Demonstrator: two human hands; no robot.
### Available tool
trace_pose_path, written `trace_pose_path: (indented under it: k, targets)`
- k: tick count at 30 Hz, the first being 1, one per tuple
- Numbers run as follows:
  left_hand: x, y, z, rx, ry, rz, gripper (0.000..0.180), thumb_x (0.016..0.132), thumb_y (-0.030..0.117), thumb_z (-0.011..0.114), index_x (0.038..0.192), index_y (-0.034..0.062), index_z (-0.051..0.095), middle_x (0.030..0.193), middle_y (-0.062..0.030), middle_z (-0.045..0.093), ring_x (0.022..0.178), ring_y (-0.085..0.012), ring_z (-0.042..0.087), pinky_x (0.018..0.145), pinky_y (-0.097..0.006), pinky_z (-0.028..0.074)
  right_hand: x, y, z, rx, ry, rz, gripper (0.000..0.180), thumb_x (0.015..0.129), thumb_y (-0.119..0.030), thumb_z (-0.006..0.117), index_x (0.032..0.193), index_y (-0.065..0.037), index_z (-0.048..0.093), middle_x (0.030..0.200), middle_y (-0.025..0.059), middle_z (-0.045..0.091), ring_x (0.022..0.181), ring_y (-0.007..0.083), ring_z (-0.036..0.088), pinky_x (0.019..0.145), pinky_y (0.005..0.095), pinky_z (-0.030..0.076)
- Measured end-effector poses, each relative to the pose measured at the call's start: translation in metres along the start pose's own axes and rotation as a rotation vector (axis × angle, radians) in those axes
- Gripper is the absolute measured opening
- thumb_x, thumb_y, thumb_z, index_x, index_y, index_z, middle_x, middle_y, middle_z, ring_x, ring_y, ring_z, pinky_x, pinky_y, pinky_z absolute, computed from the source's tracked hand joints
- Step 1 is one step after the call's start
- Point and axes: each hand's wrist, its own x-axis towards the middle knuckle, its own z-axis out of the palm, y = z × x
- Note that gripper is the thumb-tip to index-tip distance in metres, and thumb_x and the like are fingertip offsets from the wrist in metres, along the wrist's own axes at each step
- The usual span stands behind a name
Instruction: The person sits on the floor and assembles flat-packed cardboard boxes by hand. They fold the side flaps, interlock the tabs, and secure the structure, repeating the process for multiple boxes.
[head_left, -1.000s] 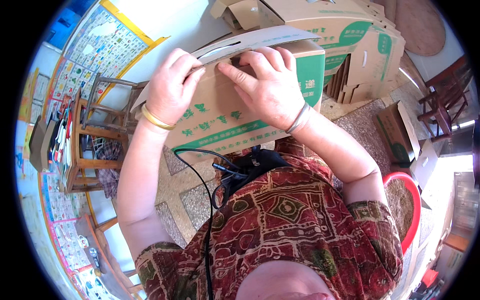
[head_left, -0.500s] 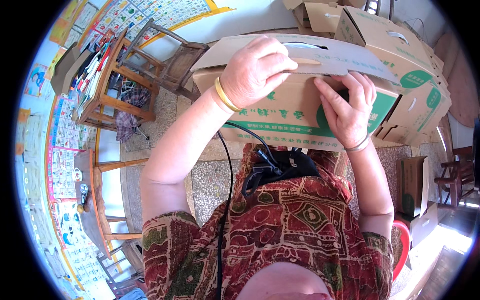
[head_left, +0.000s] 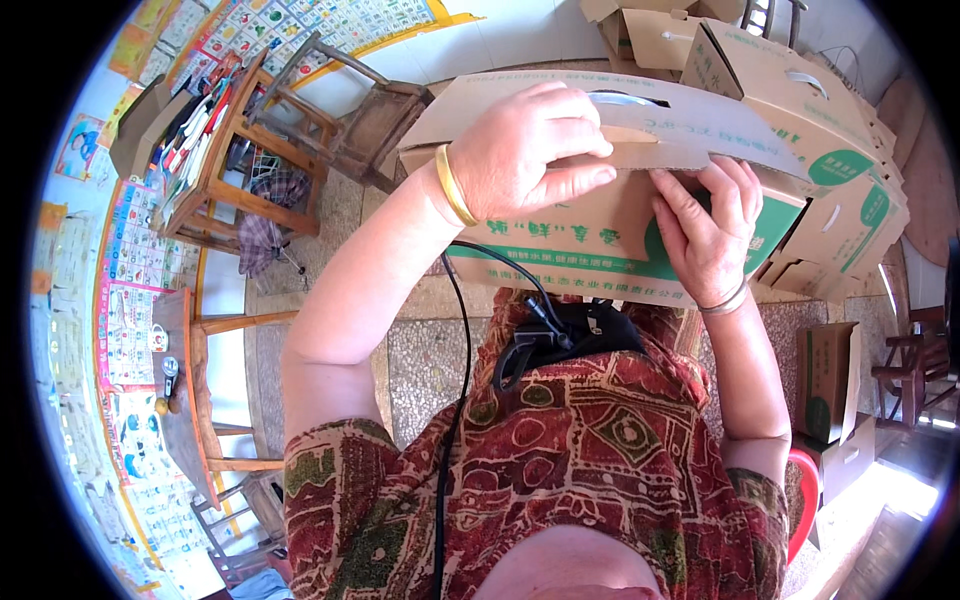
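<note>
A brown cardboard box (head_left: 590, 235) with green bands and lettering stands in front of my body. Its top flap (head_left: 700, 120) carries a slot and a white plastic handle (head_left: 628, 98). At the flap's front edge, my left hand (head_left: 525, 150), with a gold bangle, curls its fingers on top while the thumb lies below the edge. Farther right along the same edge, my right hand (head_left: 712, 225), wearing a silver-coloured bangle, has bent fingers tucked at the seam between flap and front wall. Its fingertips are partly hidden there.
More cardboard boxes (head_left: 770, 85) are stacked at the back right, and another open box (head_left: 828, 380) stands at right. Wooden chairs (head_left: 375, 125) and a small table (head_left: 190, 400) line the left side. A black cable (head_left: 462, 400) hangs down my front.
My left thumb has dropped below the flap edge, apart from the fingers. Both hands and the box appear slightly farther right and lower in the view.
</note>
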Motion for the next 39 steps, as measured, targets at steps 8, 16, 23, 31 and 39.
trace_pose_path:
  k: [8, 16, 23, 31, 39]
  targets:
    - [0.029, 0.005, -0.003, -0.109, -0.279, -0.521, 0.015, 0.079, 0.017, 0.063, 0.087, 0.0057, 0.057, 0.067, -0.0036, 0.052, 0.064, -0.0188, 0.055, 0.058, -0.033, 0.043, -0.003, -0.001, -0.004, -0.019, -0.019, 0.000, 0.041, 0.062, -0.009, 0.069, 0.101, -0.018, 0.066, 0.098, 0.0047, 0.050, 0.098, 0.0250, 0.047, 0.090, 0.0445, 0.035]
    - [0.030, 0.000, 0.008, 0.084, -0.176, -0.236, 0.013, 0.079, 0.017, 0.061, 0.086, 0.0059, 0.059, 0.077, -0.0079, 0.056, 0.074, -0.0253, 0.056, 0.066, -0.034, 0.044, 0.007, 0.003, -0.021, 0.130, -0.052, -0.008, 0.032, 0.060, -0.004, 0.070, 0.092, -0.009, 0.066, 0.094, 0.0063, 0.056, 0.092, 0.0245, 0.052, 0.084, 0.0381, 0.041]
    - [0.021, 0.011, 0.014, -0.016, -0.097, -0.216, 0.009, 0.078, 0.007, 0.060, 0.082, 0.0030, 0.053, 0.075, -0.0102, 0.051, 0.073, -0.0276, 0.052, 0.065, -0.035, 0.043, 0.013, 0.005, -0.050, 0.215, -0.005, -0.019, 0.035, 0.058, -0.002, 0.072, 0.091, -0.006, 0.064, 0.090, 0.0078, 0.059, 0.086, 0.0244, 0.055, 0.074, 0.0338, 0.044]
    - [0.013, 0.009, 0.023, -0.086, 0.002, -0.276, 0.008, 0.079, 0.003, 0.059, 0.083, 0.0038, 0.052, 0.077, -0.0102, 0.050, 0.070, -0.0270, 0.051, 0.063, -0.032, 0.043, 0.024, 0.009, -0.028, 0.152, -0.161, -0.126, 0.035, 0.059, -0.007, 0.062, 0.093, -0.011, 0.065, 0.103, 0.0036, 0.059, 0.094, 0.0227, 0.055, 0.080, 0.0364, 0.041]
    - [0.009, 0.006, 0.015, -0.158, -0.094, -0.280, 0.012, 0.079, 0.009, 0.062, 0.087, 0.0032, 0.054, 0.081, -0.0095, 0.052, 0.075, -0.0247, 0.054, 0.068, -0.030, 0.044, 0.021, 0.008, -0.033, 0.137, -0.253, -0.168, 0.038, 0.059, -0.007, 0.063, 0.097, -0.011, 0.066, 0.107, 0.0042, 0.057, 0.099, 0.0229, 0.053, 0.083, 0.0379, 0.040]
